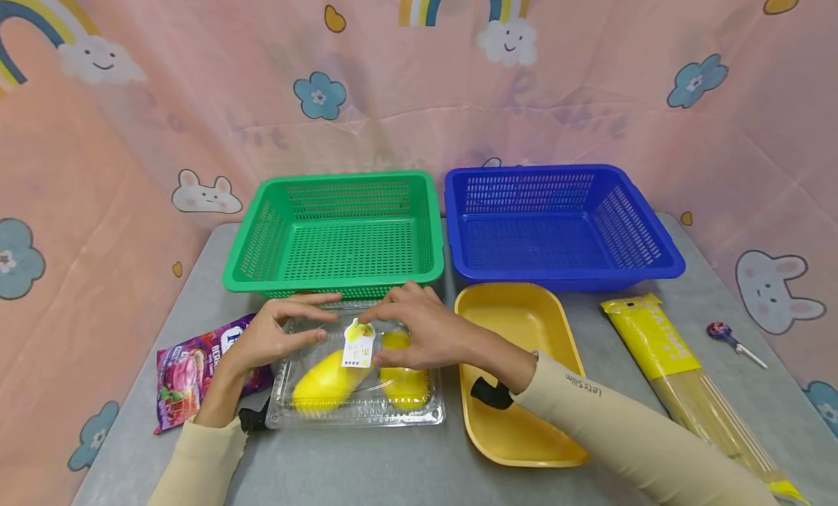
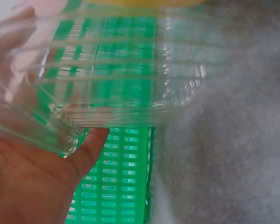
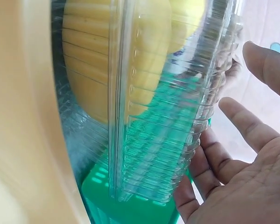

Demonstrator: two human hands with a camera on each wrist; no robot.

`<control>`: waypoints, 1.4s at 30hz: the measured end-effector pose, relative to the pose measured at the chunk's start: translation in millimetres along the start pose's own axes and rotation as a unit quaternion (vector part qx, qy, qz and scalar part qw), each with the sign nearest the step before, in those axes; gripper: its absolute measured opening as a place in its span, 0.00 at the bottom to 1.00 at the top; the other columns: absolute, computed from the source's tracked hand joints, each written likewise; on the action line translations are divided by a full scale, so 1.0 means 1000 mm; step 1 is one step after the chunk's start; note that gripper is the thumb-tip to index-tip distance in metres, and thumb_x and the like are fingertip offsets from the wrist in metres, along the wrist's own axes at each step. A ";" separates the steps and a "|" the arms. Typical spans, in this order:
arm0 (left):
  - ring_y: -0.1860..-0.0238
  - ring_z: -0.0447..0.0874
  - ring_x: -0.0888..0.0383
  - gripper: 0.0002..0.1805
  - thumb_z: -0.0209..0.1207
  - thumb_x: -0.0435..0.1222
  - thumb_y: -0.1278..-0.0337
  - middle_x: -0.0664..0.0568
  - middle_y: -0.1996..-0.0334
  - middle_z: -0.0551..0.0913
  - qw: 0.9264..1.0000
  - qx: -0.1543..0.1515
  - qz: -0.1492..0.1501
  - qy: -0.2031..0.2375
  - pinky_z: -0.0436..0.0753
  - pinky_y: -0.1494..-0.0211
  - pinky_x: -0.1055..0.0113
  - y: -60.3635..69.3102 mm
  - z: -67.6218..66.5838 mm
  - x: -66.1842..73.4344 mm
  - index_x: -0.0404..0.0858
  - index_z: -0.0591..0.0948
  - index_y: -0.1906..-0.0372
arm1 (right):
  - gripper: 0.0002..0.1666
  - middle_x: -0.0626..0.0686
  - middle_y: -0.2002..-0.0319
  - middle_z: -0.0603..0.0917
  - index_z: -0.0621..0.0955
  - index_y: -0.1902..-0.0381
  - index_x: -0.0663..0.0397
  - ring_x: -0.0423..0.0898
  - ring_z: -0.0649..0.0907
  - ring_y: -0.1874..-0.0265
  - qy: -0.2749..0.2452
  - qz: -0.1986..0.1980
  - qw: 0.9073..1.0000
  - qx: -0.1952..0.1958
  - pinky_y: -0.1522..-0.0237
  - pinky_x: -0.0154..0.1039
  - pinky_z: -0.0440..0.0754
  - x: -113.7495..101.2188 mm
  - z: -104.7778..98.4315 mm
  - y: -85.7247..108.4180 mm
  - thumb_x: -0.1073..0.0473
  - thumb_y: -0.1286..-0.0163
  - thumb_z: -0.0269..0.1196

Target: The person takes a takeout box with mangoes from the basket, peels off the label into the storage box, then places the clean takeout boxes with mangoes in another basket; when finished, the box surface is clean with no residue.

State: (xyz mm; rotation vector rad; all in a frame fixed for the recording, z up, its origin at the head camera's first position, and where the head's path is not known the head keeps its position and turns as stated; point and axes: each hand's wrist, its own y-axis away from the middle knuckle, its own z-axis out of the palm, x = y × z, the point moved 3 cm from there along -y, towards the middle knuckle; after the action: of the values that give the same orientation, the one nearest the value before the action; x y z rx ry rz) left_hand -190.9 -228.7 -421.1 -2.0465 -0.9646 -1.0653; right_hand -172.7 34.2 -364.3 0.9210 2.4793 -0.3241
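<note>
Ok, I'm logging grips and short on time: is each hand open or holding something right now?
Left hand: open, at the clear container.
Right hand: open, over the same container, not gripping it.

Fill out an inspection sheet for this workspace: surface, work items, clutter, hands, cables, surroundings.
Surface: grey tabletop, partly covered.
Work items: clear box with yellow fruit inside and a white label on top.
Clutter: purple packet at left; green basket and blue basket behind; yellow tray, yellow-banded packet and lollipop at right.
Hands: left hand at the box's left side, right hand at its right; firm grip not evident.
Cables: nothing seen.
Surroundings: pink patterned cloth behind and at both sides.
</note>
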 end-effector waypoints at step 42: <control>0.31 0.72 0.68 0.16 0.68 0.30 0.40 0.48 0.34 0.81 1.000 -0.003 -0.009 -0.010 0.71 0.32 0.72 0.000 0.000 0.001 0.45 0.89 0.48 | 0.28 0.50 0.45 0.85 0.80 0.40 0.53 0.48 0.78 0.45 -0.041 -0.004 0.999 0.012 0.39 0.49 0.71 -0.006 0.002 -0.017 0.54 0.35 0.73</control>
State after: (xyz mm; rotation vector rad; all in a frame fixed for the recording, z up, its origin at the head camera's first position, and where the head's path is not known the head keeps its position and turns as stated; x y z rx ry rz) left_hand -190.7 -228.3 -420.4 -2.0606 -0.9929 -1.0615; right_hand -179.3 17.2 -362.2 0.8909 2.4098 -0.3862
